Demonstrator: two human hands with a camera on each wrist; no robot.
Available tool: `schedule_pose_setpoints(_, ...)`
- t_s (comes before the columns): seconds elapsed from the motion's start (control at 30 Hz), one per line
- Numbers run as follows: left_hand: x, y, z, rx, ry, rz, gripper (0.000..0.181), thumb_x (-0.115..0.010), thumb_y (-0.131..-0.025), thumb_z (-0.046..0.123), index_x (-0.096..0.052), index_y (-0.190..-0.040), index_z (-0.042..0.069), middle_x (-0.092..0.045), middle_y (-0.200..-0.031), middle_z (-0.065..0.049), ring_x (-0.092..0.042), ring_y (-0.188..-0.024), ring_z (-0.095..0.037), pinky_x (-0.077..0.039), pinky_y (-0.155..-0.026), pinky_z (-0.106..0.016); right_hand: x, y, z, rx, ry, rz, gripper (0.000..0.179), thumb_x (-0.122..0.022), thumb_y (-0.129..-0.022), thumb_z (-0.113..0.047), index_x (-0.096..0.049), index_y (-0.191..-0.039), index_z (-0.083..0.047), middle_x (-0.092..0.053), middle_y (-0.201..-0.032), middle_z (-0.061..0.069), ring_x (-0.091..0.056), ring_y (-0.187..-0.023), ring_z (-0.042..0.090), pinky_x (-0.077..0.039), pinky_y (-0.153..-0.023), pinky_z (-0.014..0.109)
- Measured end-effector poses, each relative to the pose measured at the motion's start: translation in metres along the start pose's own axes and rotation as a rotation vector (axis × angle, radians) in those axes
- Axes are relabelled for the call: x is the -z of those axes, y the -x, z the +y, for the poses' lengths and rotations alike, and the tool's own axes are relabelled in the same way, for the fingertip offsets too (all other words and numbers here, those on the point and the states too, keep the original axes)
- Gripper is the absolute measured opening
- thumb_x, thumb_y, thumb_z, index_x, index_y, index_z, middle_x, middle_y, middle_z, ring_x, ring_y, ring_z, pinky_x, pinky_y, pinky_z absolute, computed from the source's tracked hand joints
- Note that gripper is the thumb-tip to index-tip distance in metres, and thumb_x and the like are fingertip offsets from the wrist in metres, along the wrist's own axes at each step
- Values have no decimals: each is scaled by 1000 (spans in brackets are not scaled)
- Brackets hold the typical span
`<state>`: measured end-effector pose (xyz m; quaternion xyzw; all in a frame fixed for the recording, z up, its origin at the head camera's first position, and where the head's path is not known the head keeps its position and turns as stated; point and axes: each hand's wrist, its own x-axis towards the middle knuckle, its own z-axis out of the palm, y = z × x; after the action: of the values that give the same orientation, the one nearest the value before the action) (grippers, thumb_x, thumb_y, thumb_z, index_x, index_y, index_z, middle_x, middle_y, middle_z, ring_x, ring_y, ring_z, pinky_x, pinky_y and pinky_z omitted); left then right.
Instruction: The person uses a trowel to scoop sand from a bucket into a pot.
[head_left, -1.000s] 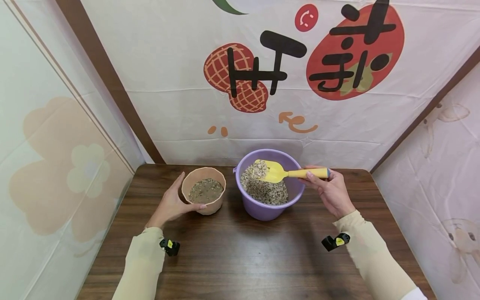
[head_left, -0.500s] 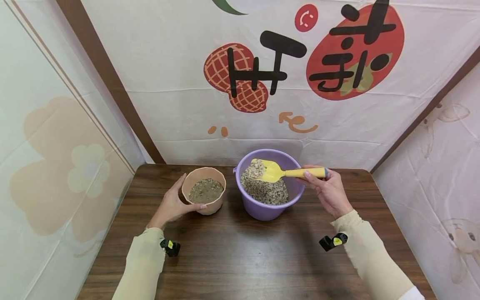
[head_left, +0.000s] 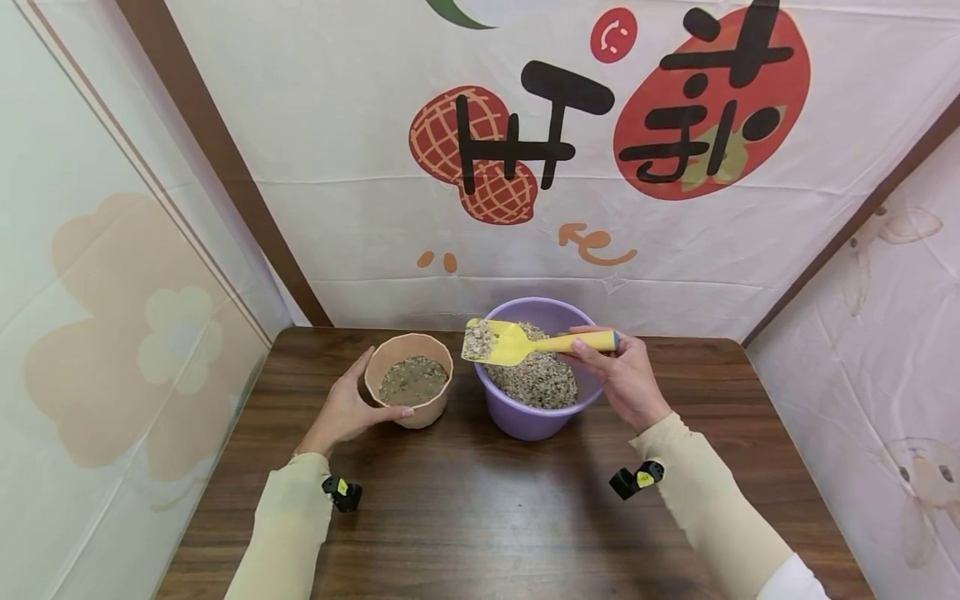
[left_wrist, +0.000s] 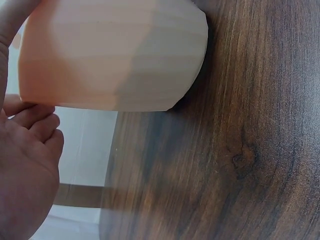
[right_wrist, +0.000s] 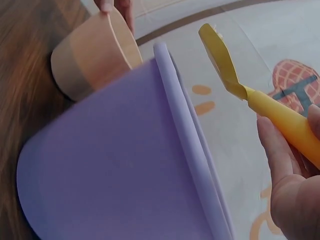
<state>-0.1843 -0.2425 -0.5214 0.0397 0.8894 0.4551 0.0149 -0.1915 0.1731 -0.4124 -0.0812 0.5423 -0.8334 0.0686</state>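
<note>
My right hand (head_left: 628, 379) grips the handle of a yellow hand trowel (head_left: 510, 343) above the left part of a purple bucket (head_left: 528, 423). A small heap of pale, coarse grains (head_left: 477, 341) lies on the trowel's blade, which reaches past the bucket's left rim. Inside the bucket is more grainy mix (head_left: 540, 382). To the left, my left hand (head_left: 348, 410) holds a peach flower pot (head_left: 423, 414) by its side, thumb at the front near the rim and fingers round the left. Brownish soil (head_left: 412, 379) fills the lower part of the pot. Both vessels stand upright.
Pot and bucket stand side by side with a narrow gap, near the back edge of a dark wooden table (head_left: 480, 517). A printed white cloth (head_left: 360, 233) hangs right behind them. More cloth flanks the table on both sides.
My right hand has carried the loaded trowel leftward, from over the bucket's middle to beyond its left rim. The left hand and the pot have stayed in place.
</note>
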Motion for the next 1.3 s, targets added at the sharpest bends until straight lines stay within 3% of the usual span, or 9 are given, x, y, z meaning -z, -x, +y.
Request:
schedule_pose_setpoints(0.3, 0, 0, 0, 17, 7, -7, 132, -95, -65, 48, -17, -164, 10, -27, -164, -18, -28, -148, -41, -29, -115, -62, -34, -8, 16, -24, 18, -7, 38, -66, -95, 6, -52, -126, 24, -67, -112, 20, -72, -101, 30, -50, -98, 50)
schedule_pose_setpoints(0.5, 1, 0, -1, 29, 5, -14, 131, -95, -66, 50, -16, -164, 12, -27, -164, -19, -28, -147, -42, -30, -114, -63, -55, -16, 28, -24, 47, -20, 31, -65, -94, 9, -58, -123, 20, -62, -119, 30, -71, -103, 31, -53, -95, 48)
schedule_pose_setpoints(0.73, 2, 1, -1, 23, 15, -15, 131, -95, -66, 49, -16, -164, 12, -28, -163, -20, -28, -147, -43, -30, -113, -63, -74, -25, 39, -31, 79, -7, 32, -65, -94, 11, -57, -122, 23, -68, -107, 18, -71, -100, 28, -55, -93, 48)
schedule_pose_setpoints(0.93, 2, 2, 0, 19, 25, -15, 130, -95, -66, 48, -17, -164, 12, -28, -163, -20, -28, -147, -43, -31, -113, -63, -86, -31, 47, -45, 90, -16, 36, -65, -93, 12, -52, -123, 27, -69, -105, 19, -73, -96, 27, -53, -95, 52)
schedule_pose_setpoints(1.3, 1, 1, -2, 11, 16, -17, 129, -95, -67, 47, -17, -164, 9, -27, -162, -22, -29, -146, -44, -32, -112, -64, -103, -40, 60, -63, 220, 11, 28, -68, -92, 10, -63, -118, 20, -69, -108, 27, -73, -96, 28, -59, -86, 37)
